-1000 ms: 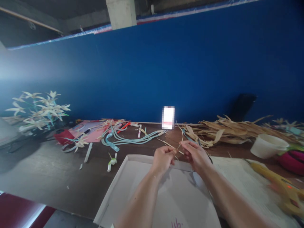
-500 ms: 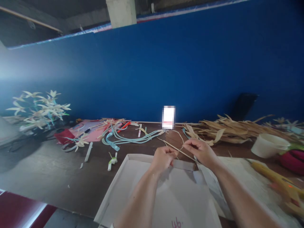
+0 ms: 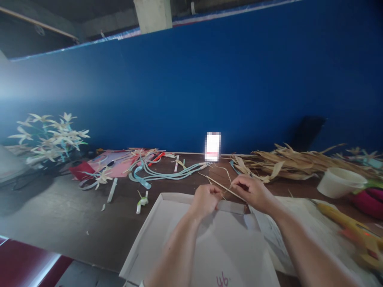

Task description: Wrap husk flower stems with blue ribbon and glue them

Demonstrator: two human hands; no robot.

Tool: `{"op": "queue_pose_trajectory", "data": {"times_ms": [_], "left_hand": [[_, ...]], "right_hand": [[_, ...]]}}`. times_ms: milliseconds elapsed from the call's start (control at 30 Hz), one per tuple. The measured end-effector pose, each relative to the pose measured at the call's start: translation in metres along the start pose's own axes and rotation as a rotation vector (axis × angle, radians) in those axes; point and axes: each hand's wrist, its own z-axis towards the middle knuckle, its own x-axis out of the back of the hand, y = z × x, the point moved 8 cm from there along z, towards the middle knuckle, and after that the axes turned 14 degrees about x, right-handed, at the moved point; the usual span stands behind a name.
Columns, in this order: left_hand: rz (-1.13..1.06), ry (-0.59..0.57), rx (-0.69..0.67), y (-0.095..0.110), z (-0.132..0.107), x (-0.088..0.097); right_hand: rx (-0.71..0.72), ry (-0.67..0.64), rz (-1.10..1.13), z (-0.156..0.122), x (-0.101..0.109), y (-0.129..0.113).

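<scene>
My left hand is closed in a pinch over the far edge of the white box lid. Between its fingertips is a thin, pale strip of dried husk, whose loose end curls up behind the hands. A short way to the right, my right hand pinches the same strip, its thumb and forefinger together. A slim straw-coloured strip runs slantwise just behind both hands, passing close to the right fingers. The fingertips partly hide where the strands cross.
Dried husks lie at the back right, near a white cup. A yellow glue gun rests on paper at the right. Pale blue cords lie behind the lid. White husk flowers stand at the far left.
My hands stay in nearly the same place. The left fingers have curled inward, and the right fingertips have shifted slightly around the strip.
</scene>
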Motion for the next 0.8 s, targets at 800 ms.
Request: {"op": "queue_pose_trajectory", "data": {"times_ms": [800], "left_hand": [[0.075,0.005,-0.068,-0.0015,0.0007,-0.0011]], "right_hand": [[-0.015,-0.067,-0.001,-0.0019,-0.0042,0.0007]]}}
